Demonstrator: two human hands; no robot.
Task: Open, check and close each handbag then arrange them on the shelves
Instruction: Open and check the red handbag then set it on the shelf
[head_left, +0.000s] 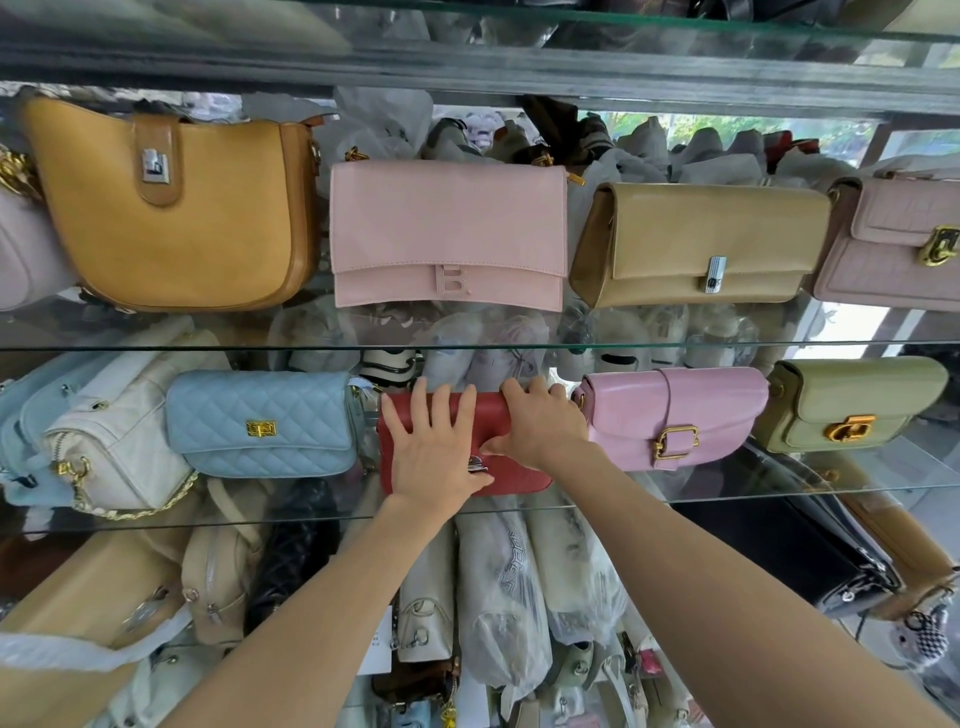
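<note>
Your left hand (434, 447) lies flat, fingers spread, on the red handbag (511, 467); your right hand (540, 426) grasps its top edge. It stands on the glass shelf (779, 493) between the blue quilted bag (265, 421) and pink bag (670, 415).

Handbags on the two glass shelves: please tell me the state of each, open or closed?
Red leather handbag: flap down, both hands on it.
Quilted light-blue handbag: closed.
Glossy pink buckle handbag: closed.
Olive-green handbag: closed.
Pale pink flap handbag: closed.
Mustard curved handbag: closed.
Beige flap handbag: closed.
</note>
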